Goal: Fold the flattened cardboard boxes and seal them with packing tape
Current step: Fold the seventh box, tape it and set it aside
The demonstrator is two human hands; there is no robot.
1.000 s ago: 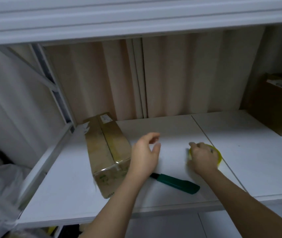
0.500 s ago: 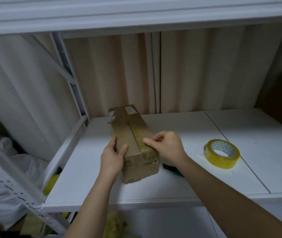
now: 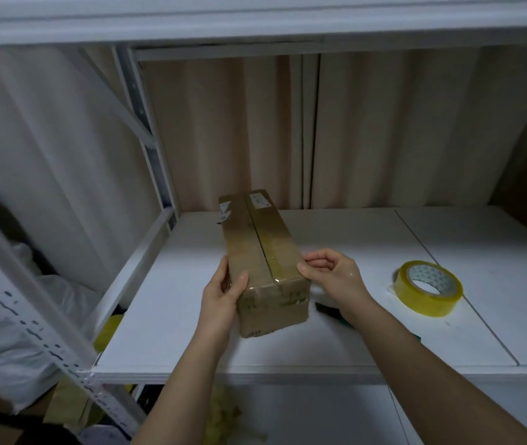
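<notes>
since half a second ago, little has been moved: cardboard box [image 3: 263, 258] is kept on white shelf board [image 3: 172, 316], gripped by left hand [image 3: 222, 292] and pinched by right hand [image 3: 336, 274]. tape roll [image 3: 429, 292] lies right; beige curtain [image 3: 230, 130] hangs behind.

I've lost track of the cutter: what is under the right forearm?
A dark green-handled tool lies on the white shelf beside the cardboard box. Only its end shows; the forearm covers the rest, so I cannot confirm a blade.

white shelf [image 3: 336, 354] | metal upright [image 3: 146, 149]; beige curtain [image 3: 384, 130] | dim light
</notes>
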